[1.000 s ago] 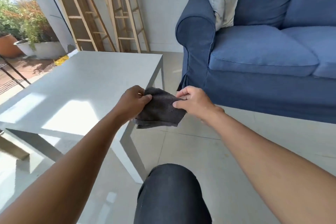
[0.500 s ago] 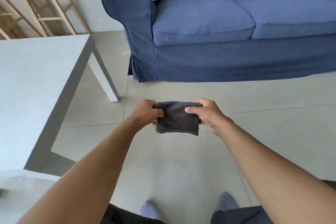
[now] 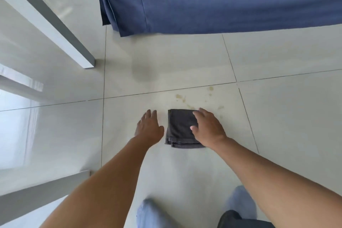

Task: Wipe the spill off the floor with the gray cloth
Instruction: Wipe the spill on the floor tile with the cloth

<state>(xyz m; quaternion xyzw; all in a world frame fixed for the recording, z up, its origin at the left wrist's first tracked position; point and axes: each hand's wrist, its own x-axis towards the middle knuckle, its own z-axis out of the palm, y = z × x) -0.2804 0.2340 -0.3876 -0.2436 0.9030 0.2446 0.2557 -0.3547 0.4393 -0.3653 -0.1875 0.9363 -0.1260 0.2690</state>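
Note:
The folded gray cloth (image 3: 180,128) lies flat on the pale tiled floor (image 3: 277,116). My right hand (image 3: 208,128) rests palm down on the cloth's right half, fingers spread over it. My left hand (image 3: 149,126) is just left of the cloth, flat and open, fingers apart, not touching it. The spill (image 3: 196,100) is a scatter of small yellowish drops and smears on the tile just beyond the cloth, reaching to the right past the grout line. A faint darker patch (image 3: 144,72) shows on the tile farther away.
A blue sofa skirt (image 3: 212,0) hangs to the floor at the top. White table legs (image 3: 55,27) stand at the left, another leg (image 3: 42,192) at the lower left. My feet in light socks (image 3: 148,213) are at the bottom edge.
I have bent down: the cloth, held in the air by both hands before, now lies on the floor. My left hand has let go; my right hand lies on top.

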